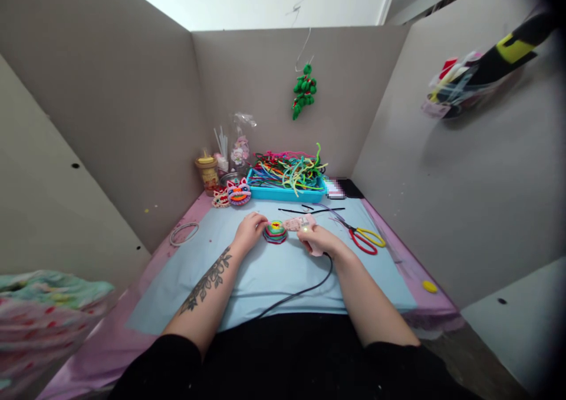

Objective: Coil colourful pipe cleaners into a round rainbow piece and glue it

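In the head view, a small rounded piece made of coloured pipe cleaners (276,234) sits on the pale blue cloth, with yellow, red, green and teal bands. My left hand (252,232) is at its upper left edge, fingertips pinched together there. My right hand (316,238) grips a pink hot glue gun (295,223) with a small light glowing on its body. The gun's nozzle points left, close to the piece's right side; whether it touches cannot be made out. A black cord (305,292) runs from its handle toward my body.
Behind stands a blue tray (283,195) heaped with pipe cleaners. Finished-looking animal heads (239,192) sit to its left. Red-and-yellow-handled pliers or cutters (366,240) and dark pipe cleaner strips (309,211) lie right. A pale ring (184,234) lies left. Grey panels (265,82) enclose the table.
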### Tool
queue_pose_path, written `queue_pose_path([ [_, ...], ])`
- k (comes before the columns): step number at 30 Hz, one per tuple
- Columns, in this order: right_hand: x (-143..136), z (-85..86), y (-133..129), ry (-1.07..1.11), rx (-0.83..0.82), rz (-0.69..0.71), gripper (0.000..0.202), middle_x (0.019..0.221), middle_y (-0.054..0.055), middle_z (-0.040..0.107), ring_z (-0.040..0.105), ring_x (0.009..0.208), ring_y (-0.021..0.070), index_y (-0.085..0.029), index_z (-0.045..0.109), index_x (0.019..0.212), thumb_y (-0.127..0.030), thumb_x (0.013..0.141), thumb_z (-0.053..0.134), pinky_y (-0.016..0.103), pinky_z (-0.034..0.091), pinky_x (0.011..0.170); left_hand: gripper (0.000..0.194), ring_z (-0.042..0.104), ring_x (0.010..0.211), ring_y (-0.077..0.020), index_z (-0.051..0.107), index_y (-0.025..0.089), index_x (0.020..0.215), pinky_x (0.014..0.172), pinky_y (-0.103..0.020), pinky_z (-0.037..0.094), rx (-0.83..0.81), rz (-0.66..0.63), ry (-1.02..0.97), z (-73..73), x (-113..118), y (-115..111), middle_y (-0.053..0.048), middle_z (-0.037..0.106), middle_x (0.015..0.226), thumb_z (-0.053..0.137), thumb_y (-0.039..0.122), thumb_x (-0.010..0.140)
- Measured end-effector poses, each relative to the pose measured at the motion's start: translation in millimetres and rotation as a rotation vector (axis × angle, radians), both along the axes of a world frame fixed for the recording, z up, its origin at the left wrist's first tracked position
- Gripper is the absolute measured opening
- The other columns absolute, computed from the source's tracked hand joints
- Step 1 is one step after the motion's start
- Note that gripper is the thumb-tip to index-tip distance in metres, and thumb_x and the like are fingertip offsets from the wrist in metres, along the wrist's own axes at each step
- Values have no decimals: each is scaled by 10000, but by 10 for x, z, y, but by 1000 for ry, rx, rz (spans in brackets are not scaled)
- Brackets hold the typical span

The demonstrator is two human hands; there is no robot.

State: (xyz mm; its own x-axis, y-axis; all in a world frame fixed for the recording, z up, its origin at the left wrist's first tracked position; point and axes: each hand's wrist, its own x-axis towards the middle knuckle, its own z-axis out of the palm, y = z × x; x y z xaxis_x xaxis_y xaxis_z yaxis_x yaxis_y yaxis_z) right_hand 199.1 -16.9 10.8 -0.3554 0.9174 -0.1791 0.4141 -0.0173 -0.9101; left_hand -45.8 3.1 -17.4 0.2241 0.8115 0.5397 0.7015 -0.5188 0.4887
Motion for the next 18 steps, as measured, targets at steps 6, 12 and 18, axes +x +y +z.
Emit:
queue_pose_path([
  [6,-112,-16,39,-1,7,-71,250,401,-12,506,468,383,97,-160,513,507,-333,686,524,196,355,382,142,555,838,-172,637,192,834,775,-296,433,7,18,3,-3,-10,10,-41,603,844,518,269,842],
  [12,-70,23,10,21,-28,22,247,398,-6,505,454,374,98,-161,513,495,-324,680,530,202,347,372,145,556,822,-170,632,187,840,775,-295,434,49,109,-114,29,-81,23,-43,619,835,516,274,846],
  [18,7,31,80,38,-33,-100,252,411,-7,505,466,379,102,-160,515,526,-354,679,566,208,368,381,132,551,759,-161,634,184,821,719,-280,438,67,195,-205,79,-112,22,-39,616,814,537,273,827],
])
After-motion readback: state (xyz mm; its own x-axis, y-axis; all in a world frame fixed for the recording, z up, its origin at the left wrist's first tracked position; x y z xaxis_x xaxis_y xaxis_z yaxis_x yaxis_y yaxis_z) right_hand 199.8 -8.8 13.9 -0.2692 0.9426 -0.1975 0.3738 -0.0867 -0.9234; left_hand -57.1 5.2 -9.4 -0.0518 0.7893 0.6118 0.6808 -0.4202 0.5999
